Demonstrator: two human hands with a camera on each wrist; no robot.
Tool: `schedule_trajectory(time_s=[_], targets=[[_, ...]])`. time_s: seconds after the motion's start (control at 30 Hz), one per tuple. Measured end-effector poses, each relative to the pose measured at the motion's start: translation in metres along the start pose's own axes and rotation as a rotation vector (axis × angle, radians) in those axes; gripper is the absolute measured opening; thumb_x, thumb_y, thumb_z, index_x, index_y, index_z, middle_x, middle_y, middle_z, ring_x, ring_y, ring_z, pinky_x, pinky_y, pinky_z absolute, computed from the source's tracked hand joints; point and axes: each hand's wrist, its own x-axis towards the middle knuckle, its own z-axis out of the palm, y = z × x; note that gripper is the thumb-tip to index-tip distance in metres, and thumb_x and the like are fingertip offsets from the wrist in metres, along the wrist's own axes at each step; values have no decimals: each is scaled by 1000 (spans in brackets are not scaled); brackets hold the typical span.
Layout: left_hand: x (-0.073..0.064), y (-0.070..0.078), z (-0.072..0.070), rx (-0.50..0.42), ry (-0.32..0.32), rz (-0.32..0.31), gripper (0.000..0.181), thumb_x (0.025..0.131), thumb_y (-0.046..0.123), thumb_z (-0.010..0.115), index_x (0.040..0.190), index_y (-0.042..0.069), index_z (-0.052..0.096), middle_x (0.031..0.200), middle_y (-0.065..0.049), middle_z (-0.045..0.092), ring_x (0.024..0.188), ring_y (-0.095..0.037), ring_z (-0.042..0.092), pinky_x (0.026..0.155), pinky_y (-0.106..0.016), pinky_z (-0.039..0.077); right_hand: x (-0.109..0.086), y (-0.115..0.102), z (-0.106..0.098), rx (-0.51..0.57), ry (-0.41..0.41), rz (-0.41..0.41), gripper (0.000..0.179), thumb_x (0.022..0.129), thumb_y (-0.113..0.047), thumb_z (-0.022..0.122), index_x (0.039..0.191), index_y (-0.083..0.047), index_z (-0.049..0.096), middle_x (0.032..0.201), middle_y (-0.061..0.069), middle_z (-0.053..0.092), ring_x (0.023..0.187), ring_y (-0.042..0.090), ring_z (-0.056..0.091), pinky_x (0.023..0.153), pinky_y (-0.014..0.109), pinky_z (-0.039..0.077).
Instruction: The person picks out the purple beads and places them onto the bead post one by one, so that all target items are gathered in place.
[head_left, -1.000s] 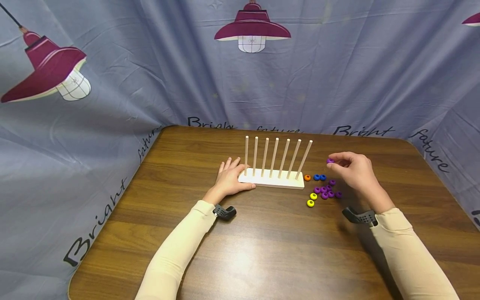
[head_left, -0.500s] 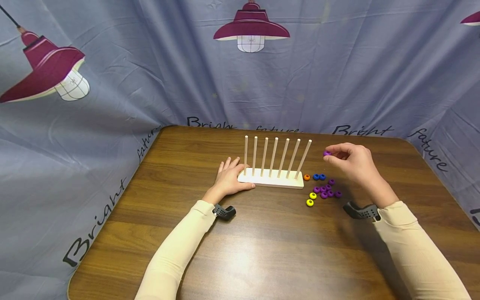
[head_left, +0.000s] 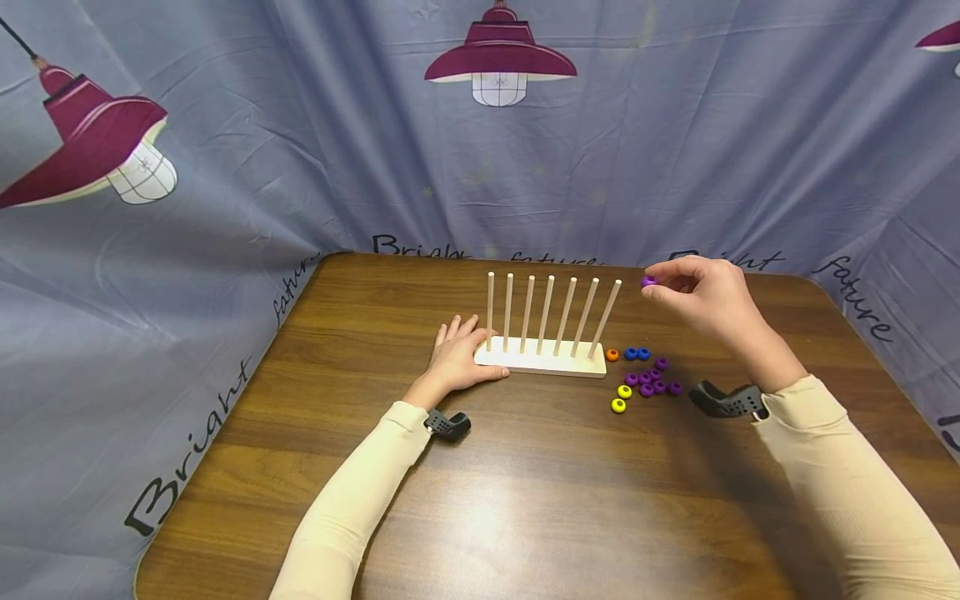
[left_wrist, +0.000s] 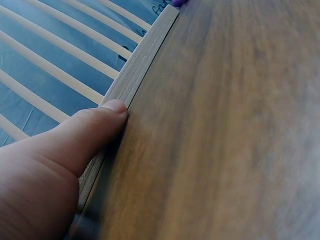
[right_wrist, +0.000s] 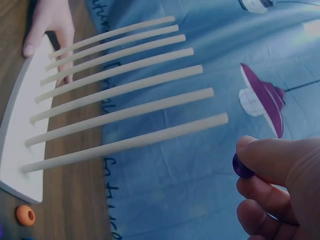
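You are pinching a purple bead (head_left: pixel 648 283) between the thumb and fingers of your right hand (head_left: pixel 705 293), the tips standing only the bead's thickness apart, and are holding it in the air near the top of the rightmost peg (head_left: pixel 605 321) but apart from it. With your left hand (head_left: pixel 457 362) you are gripping the left end of the seven-pegged wooden rack (head_left: pixel 540 363), thumb lying along its front edge and fingers spreading behind. Orange (head_left: pixel 612 355), blue (head_left: pixel 631 354), yellow (head_left: pixel 624 392) and more purple beads (head_left: pixel 647 390) are lying on the table (head_left: pixel 480 483) beside the rack's right end.
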Motion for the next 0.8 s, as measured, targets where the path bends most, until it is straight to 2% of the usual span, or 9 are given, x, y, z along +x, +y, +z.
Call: schedule_trajectory(time_s=[0.1,0.27,0.33,0.53,0.8], targets=[[0,0,0,1,-2,-1,76,80,60,76,144,23,57,167,-15,31,159,-43,13,129,-59,5,3,-5,-3,-6,2,-17,16,84,-15,83,98,-8,81,72,-33,63,60,-9,54,56,10,41],[-1,1,0,6,-10,-4,78,81,60,76,145,22,56,167,-15,31,159,-42,13,129,-59,5,6,-12,-5,-17,-7,-22,16,84,-16,83,98,-9,81,78,-4,76,62,-8,55,57,10,42],[-1,1,0,6,-11,-5,78,81,60,76,146,22,56,167,-15,31,159,-42,13,129,-59,5,8,-14,-4,-17,-14,-19,16,84,-16,83,99,-9,81,81,2,77,62,-9,56,58,9,42],[0,0,1,9,-8,-4,77,80,61,76,145,23,56,167,-15,31,159,-42,13,129,-59,5,12,-19,-2,-32,-43,-59,19,84,-16,83,101,-6,80,84,11,77,63,-13,54,59,8,41],[0,1,1,9,3,-2,76,80,59,77,144,23,57,167,-15,32,158,-43,14,129,-60,6,16,-26,1,-35,-59,-99,20,85,-16,83,101,-6,80,85,12,78,63,-12,52,58,8,40]])
